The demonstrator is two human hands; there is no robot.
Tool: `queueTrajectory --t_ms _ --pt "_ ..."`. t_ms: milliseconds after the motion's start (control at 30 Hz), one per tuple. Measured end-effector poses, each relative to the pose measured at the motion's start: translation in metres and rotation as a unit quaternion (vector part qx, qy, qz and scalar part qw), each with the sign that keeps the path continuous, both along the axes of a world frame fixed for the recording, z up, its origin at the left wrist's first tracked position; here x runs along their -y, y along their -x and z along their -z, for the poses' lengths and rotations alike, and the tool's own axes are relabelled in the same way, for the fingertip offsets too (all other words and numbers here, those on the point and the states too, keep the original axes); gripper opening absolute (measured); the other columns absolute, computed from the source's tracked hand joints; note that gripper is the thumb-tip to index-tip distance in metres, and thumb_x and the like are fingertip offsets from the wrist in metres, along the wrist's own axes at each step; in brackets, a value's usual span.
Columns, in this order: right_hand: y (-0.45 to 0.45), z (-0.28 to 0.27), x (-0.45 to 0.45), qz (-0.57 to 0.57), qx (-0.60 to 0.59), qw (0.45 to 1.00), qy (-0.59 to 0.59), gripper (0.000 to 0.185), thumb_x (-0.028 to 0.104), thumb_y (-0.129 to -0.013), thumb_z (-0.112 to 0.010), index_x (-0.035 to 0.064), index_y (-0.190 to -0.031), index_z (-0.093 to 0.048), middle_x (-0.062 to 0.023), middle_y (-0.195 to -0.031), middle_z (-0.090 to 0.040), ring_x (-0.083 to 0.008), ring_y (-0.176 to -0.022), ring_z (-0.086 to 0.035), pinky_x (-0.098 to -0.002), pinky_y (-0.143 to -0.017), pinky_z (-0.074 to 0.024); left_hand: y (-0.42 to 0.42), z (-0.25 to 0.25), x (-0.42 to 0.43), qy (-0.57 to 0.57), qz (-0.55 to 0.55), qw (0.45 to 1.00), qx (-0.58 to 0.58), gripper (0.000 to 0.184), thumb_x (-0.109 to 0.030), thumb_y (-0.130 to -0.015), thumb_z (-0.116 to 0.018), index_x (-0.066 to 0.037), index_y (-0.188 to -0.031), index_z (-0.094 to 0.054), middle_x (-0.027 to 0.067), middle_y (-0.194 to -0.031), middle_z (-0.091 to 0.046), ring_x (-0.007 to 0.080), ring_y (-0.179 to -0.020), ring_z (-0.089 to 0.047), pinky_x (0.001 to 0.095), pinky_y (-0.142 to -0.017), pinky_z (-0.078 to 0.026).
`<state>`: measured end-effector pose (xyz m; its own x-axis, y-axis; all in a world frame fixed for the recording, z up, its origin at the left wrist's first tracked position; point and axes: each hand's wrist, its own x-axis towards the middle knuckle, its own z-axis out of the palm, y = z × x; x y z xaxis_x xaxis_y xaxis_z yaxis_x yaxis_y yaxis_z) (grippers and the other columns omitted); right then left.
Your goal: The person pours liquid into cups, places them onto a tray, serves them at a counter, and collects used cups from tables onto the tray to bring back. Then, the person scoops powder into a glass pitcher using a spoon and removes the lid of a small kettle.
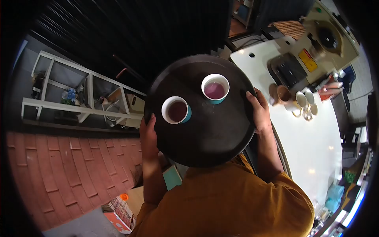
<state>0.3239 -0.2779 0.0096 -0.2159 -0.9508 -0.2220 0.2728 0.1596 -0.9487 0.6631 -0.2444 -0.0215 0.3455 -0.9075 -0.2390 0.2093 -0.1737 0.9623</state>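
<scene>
Both cups are loaded, and we've got liquid in each: one cup nearer the left hand, the other cup nearer the right hand! The round tray is aloft between them, not set down; thumbs grip opposite edges, though we can't make out the fingers beneath. Right of the right hand, a white counter; beyond the left, shelving and reddish bricks.

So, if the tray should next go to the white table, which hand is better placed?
Probably the right hand: it holds the tray on the side nearer the white table; the left hand holds the opposite side.
</scene>
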Motion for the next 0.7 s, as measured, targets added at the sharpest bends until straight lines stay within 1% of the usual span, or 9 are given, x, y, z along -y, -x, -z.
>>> queueTrajectory --t_ms 67,200,267,333,433,500,567,633,700 --pt "-0.006 0.003 0.040 -0.022 0.028 0.999 0.001 0.044 0.023 -0.094 -0.063 -0.0051 -0.126 -0.052 -0.0122 -0.110 -0.063 -0.0159 -0.099 -0.059 -0.0281 -0.089 -0.0468 -0.010 0.003 0.036 -0.005 0.000 0.999 0.043 0.042 -0.024 -0.095 -0.060 0.000 -0.129 -0.056 0.0109 -0.122 -0.061 0.0198 -0.112 -0.056 0.0319 -0.097 -0.043" --pt "-0.008 -0.001 0.127 -0.049 -0.002 0.998 0.035 0.045 0.023 -0.094 -0.063 -0.0058 -0.126 -0.052 -0.0125 -0.110 -0.063 -0.0162 -0.098 -0.060 -0.0285 -0.087 -0.0477 -0.016 -0.006 0.115 0.035 0.011 0.995 0.091 0.039 -0.022 -0.095 -0.060 0.001 -0.127 -0.056 0.0107 -0.120 -0.062 0.0192 -0.110 -0.058 0.0306 -0.095 -0.044" --pt "-0.006 -0.009 0.167 -0.052 -0.012 0.997 0.048 0.045 0.023 -0.094 -0.063 -0.0056 -0.126 -0.052 -0.0122 -0.109 -0.063 -0.0162 -0.098 -0.060 -0.0286 -0.087 -0.0478 -0.004 -0.026 0.153 0.001 -0.022 1.000 0.004 0.038 -0.020 -0.095 -0.060 0.002 -0.126 -0.057 0.0104 -0.117 -0.063 0.0185 -0.106 -0.060 0.0298 -0.092 -0.046" --pt "-0.003 -0.016 0.203 -0.037 -0.050 0.997 0.053 0.045 0.024 -0.093 -0.064 -0.0052 -0.126 -0.052 -0.0117 -0.109 -0.063 -0.0161 -0.097 -0.060 -0.0285 -0.087 -0.0478 0.004 -0.035 0.194 0.008 -0.024 1.000 -0.004 0.037 -0.020 -0.095 -0.060 0.002 -0.125 -0.057 0.0102 -0.116 -0.064 0.0183 -0.105 -0.061 0.0297 -0.091 -0.047" --pt "0.005 -0.024 0.247 -0.026 -0.050 0.998 0.038 0.045 0.025 -0.093 -0.064 -0.0043 -0.126 -0.053 -0.0116 -0.108 -0.063 -0.0159 -0.098 -0.059 -0.0281 -0.087 -0.0472 0.006 -0.032 0.250 0.009 -0.009 1.000 -0.012 0.035 -0.020 -0.095 -0.060 0.001 -0.123 -0.058 0.0097 -0.115 -0.064 0.0178 -0.104 -0.061 0.0298 -0.092 -0.046" --pt "0.011 -0.024 0.274 -0.010 -0.071 0.996 0.051 0.047 0.026 -0.093 -0.064 -0.0039 -0.126 -0.052 -0.0117 -0.108 -0.063 -0.0163 -0.099 -0.059 -0.0286 -0.088 -0.0468 0.016 -0.040 0.290 0.008 0.007 0.999 0.039 0.035 -0.020 -0.095 -0.060 0.001 -0.123 -0.057 0.0095 -0.116 -0.064 0.0180 -0.105 -0.060 0.0301 -0.093 -0.045" --pt "0.013 -0.024 0.297 0.031 -0.107 0.993 0.035 0.048 0.028 -0.092 -0.065 -0.0036 -0.127 -0.053 -0.0119 -0.109 -0.064 -0.0171 -0.100 -0.059 -0.0295 -0.089 -0.0465 0.017 -0.031 0.333 0.009 0.030 0.999 0.025 0.037 -0.021 -0.095 -0.061 0.001 -0.125 -0.057 0.0099 -0.117 -0.064 0.0183 -0.106 -0.060 0.0304 -0.094 -0.044" --pt "0.014 -0.019 0.318 0.067 -0.117 0.991 0.027 0.052 0.030 -0.092 -0.066 -0.0037 -0.128 -0.052 -0.0131 -0.111 -0.063 -0.0180 -0.103 -0.059 -0.0299 -0.091 -0.0459 0.020 -0.024 0.377 0.035 0.082 0.996 0.000 0.041 -0.023 -0.094 -0.062 0.001 -0.126 -0.056 0.0104 -0.118 -0.064 0.0183 -0.107 -0.059 0.0306 -0.093 -0.044" --pt "0.016 -0.013 0.338 0.112 -0.142 0.983 0.014 0.055 0.032 -0.091 -0.067 -0.0031 -0.131 -0.051 -0.0141 -0.114 -0.063 -0.0187 -0.105 -0.059 -0.0299 -0.092 -0.0456 0.023 -0.024 0.422 0.008 0.106 0.994 0.017 0.043 -0.025 -0.094 -0.063 0.001 -0.128 -0.056 0.0105 -0.119 -0.064 0.0180 -0.107 -0.059 0.0304 -0.093 -0.044"
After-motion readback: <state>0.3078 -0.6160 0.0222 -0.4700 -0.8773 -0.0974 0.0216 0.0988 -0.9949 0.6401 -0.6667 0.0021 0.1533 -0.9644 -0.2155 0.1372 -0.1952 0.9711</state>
